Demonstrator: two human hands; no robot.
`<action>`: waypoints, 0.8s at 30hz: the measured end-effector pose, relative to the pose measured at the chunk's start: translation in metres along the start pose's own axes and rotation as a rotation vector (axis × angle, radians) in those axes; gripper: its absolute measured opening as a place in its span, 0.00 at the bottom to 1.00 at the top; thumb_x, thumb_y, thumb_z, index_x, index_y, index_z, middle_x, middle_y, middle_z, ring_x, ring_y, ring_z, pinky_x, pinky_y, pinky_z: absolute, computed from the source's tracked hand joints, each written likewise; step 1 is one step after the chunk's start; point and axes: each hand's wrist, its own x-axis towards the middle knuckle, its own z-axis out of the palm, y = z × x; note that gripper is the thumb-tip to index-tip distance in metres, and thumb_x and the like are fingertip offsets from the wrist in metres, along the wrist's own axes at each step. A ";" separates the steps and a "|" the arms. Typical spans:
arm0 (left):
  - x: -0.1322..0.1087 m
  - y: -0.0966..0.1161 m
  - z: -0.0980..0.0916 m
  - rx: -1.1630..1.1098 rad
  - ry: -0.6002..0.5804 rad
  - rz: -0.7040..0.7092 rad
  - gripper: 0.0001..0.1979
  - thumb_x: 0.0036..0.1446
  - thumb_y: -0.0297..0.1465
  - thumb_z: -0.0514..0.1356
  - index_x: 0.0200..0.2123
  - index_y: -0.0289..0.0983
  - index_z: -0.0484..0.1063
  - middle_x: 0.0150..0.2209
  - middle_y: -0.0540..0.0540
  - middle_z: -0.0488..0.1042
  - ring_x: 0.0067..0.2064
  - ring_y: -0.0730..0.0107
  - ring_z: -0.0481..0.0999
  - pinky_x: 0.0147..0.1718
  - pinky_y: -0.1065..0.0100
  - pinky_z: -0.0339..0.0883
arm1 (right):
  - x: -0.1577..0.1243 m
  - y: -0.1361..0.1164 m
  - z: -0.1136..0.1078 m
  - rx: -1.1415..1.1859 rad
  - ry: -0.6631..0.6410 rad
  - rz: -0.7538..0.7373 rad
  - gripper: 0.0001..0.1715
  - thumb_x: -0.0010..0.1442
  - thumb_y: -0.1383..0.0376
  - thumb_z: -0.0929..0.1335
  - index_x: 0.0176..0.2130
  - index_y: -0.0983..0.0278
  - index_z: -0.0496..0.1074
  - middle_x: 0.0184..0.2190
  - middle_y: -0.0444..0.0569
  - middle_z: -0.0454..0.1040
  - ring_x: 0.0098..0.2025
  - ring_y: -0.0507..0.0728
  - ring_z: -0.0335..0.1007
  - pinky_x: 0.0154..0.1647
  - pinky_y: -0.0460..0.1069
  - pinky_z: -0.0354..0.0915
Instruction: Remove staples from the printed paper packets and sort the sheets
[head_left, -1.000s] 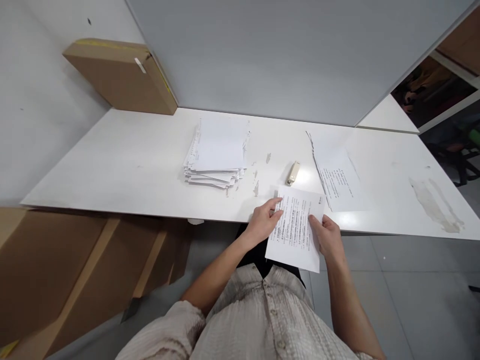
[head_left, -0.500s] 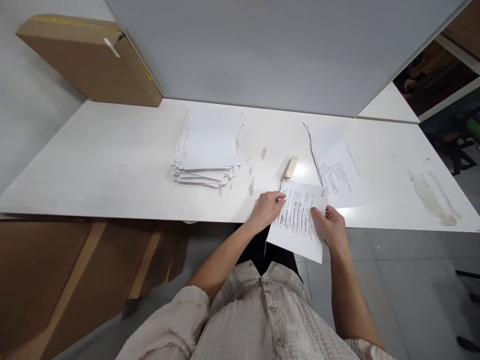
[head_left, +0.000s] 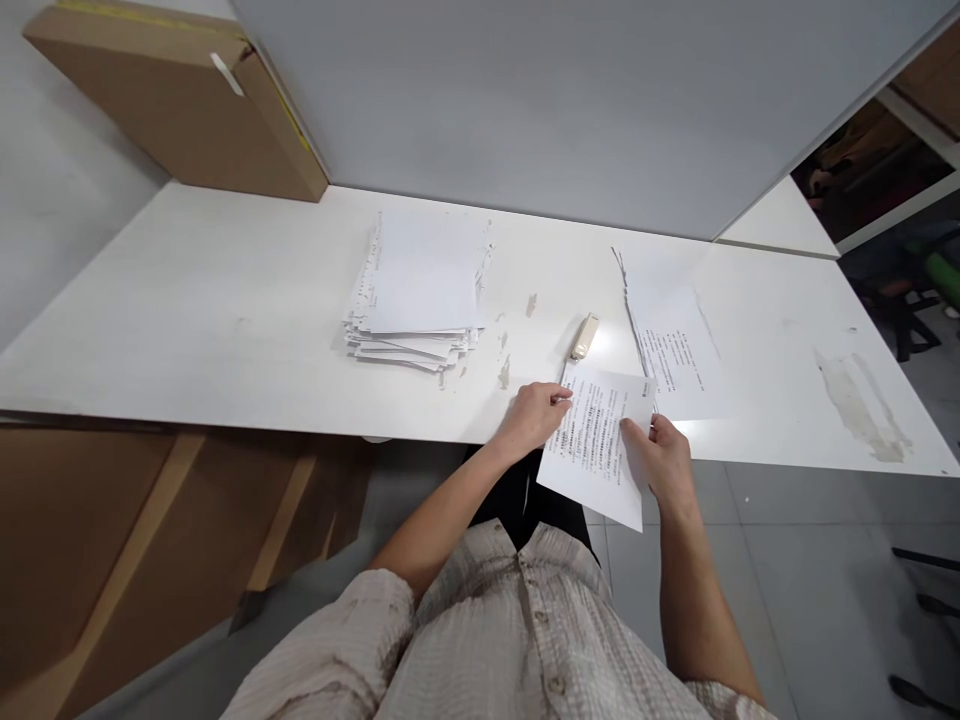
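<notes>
Printed paper sheets (head_left: 600, 430) are held over the table's front edge, tilted, with dense text facing up. My left hand (head_left: 536, 415) pinches their left edge between thumb and fingers. At the right side, my right hand (head_left: 664, 455) grips them, thumb on top and fingers underneath. Just beyond the sheets lies a cream stapler (head_left: 583, 337). Farther right, more printed sheets (head_left: 671, 345) lie loosely together on the table, partly behind the held paper. How many sheets I hold cannot be made out.
A thick, uneven stack of paper (head_left: 424, 280) sits left of centre on the white table (head_left: 225, 330). A cardboard box (head_left: 180, 110) leans at the back left beside a grey panel (head_left: 525, 100). Brown cardboard (head_left: 150, 540) stands below the table on the left. Worn patches mark the tabletop.
My hands keep their hold on the printed sheets, whose lower edge has shifted only slightly. The whole view has tilted a little.
</notes>
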 end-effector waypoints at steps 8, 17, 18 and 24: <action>0.009 0.001 0.002 -0.057 -0.025 -0.020 0.12 0.55 0.33 0.58 0.41 0.38 0.77 0.36 0.42 0.78 0.29 0.68 0.74 0.27 0.68 0.68 | -0.002 -0.013 -0.012 -0.335 0.117 -0.020 0.31 0.51 0.44 0.65 0.42 0.66 0.69 0.26 0.51 0.74 0.28 0.59 0.67 0.28 0.52 0.60; 0.010 0.004 0.000 -0.056 -0.013 -0.039 0.11 0.54 0.32 0.60 0.40 0.37 0.77 0.32 0.43 0.78 0.28 0.67 0.75 0.31 0.64 0.70 | 0.072 -0.098 0.005 -0.379 0.277 -0.659 0.27 0.62 0.47 0.57 0.45 0.63 0.68 0.44 0.57 0.68 0.43 0.60 0.64 0.43 0.56 0.61; 0.010 0.004 0.000 -0.047 -0.011 -0.039 0.11 0.54 0.32 0.59 0.40 0.37 0.77 0.32 0.43 0.78 0.29 0.66 0.75 0.32 0.64 0.70 | 0.086 -0.108 0.015 -0.391 0.246 -0.708 0.27 0.63 0.48 0.56 0.46 0.64 0.69 0.45 0.57 0.68 0.46 0.61 0.63 0.45 0.57 0.60; 0.012 0.003 0.001 0.003 0.003 -0.021 0.11 0.54 0.31 0.59 0.39 0.38 0.78 0.36 0.44 0.79 0.38 0.63 0.77 0.39 0.64 0.70 | 0.136 -0.129 0.073 -0.662 0.017 -0.764 0.27 0.63 0.48 0.56 0.47 0.61 0.71 0.51 0.56 0.66 0.54 0.66 0.55 0.49 0.63 0.56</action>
